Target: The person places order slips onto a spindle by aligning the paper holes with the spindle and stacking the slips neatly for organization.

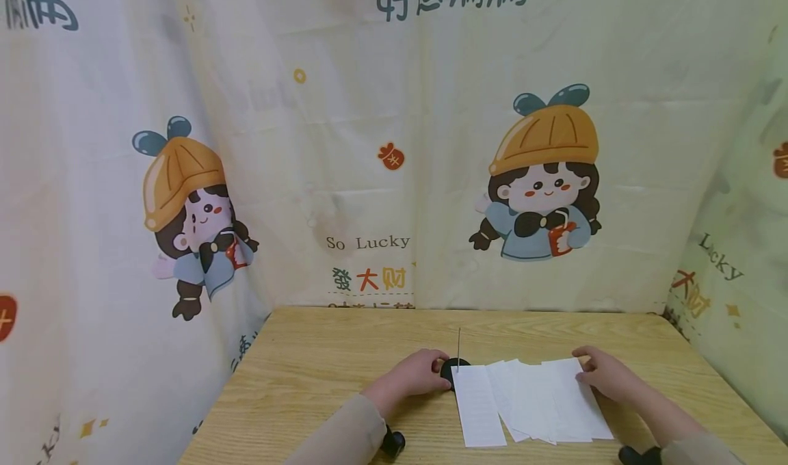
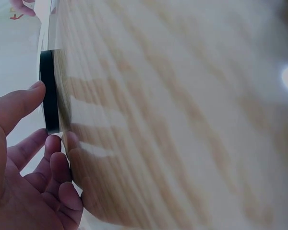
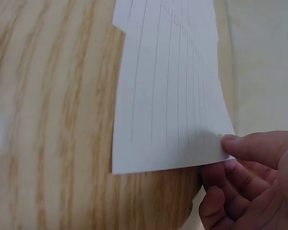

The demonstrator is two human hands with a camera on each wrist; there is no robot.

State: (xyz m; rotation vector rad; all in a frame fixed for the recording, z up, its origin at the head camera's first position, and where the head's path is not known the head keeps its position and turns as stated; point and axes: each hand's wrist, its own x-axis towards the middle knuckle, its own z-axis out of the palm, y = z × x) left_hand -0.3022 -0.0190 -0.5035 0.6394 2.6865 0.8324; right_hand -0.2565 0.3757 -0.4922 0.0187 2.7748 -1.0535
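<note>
A receipt spike with a round black base [image 1: 447,373] and a thin upright rod stands on the table. My left hand [image 1: 420,372] grips the base at its left edge; in the left wrist view the thumb [image 2: 31,98] lies against the black disc [image 2: 49,91]. Several white paper slips [image 1: 529,400] lie fanned out to the right of the spike. The leftmost slip [image 1: 479,410] overlaps the base, with the rod's foot at its top edge. My right hand [image 1: 606,375] pinches the top right corner of the rightmost slip [image 3: 168,143], which has printed lines.
The wooden table [image 1: 345,335] extends around the spike and slips. A printed curtain [image 1: 443,198] hangs behind its far edge and along both sides. Black devices [image 1: 392,443] are worn at both wrists, beside the beige sleeves [image 1: 341,434].
</note>
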